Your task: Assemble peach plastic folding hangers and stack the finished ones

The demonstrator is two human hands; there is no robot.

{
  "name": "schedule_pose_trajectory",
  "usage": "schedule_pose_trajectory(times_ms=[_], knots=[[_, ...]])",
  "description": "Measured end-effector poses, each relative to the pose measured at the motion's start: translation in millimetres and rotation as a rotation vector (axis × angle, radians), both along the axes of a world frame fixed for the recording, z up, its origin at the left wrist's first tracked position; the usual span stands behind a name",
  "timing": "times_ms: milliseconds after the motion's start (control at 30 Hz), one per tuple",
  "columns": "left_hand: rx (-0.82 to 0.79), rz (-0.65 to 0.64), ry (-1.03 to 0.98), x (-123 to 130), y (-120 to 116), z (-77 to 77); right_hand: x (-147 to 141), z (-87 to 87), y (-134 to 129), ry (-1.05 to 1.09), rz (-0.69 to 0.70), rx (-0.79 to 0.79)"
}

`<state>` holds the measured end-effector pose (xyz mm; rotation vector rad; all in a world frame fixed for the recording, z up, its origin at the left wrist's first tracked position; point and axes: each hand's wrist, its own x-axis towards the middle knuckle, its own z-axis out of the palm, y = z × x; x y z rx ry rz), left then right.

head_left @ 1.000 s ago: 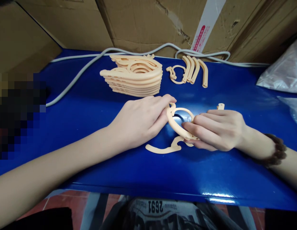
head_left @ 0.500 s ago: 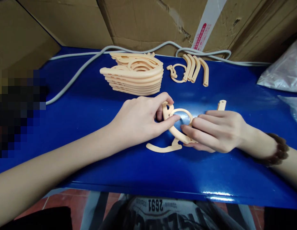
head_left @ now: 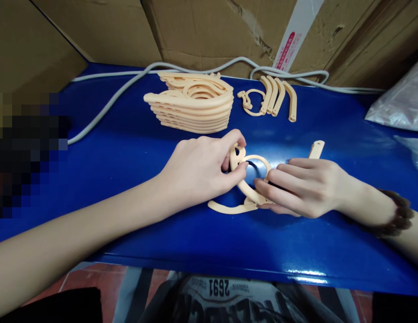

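A beige plastic folding clothes hanger (head_left: 246, 191) with a round ring in its middle is held just above the blue table (head_left: 155, 242). My left hand (head_left: 198, 172) pinches its upper left end between thumb and fingers. Closed over its right side is my right hand (head_left: 305, 186), which hides much of that part. Beneath the hanger, a curved beige arm (head_left: 229, 209) reaches left; whether it is joined on is hidden by my right fingers. Past my right knuckles a straight beige end piece (head_left: 317, 150) sticks up.
Behind my hands stands a stack of beige folded hangers (head_left: 191, 110). Right of it lie several loose curved arms (head_left: 279, 98) and a beige ring-shaped hook piece (head_left: 254, 113). A white cable (head_left: 111, 103) runs along the cardboard (head_left: 202, 36). Plastic bags (head_left: 397, 103) lie at right.
My left thumb has drawn back a little from the ring. The held hanger has come lower against the curved arm beneath it. The end piece at right leans slightly more. The view has shifted slightly.
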<state>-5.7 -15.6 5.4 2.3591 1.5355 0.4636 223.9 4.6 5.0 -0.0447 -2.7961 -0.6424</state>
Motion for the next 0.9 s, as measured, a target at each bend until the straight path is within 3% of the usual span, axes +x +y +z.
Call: schedule_pose_trajectory(times_ms=[900], knots=[[0.065, -0.039, 0.106, -0.1, 0.8, -0.8, -1.1, -2.3, 4.6, 0.038, -0.04, -0.095]])
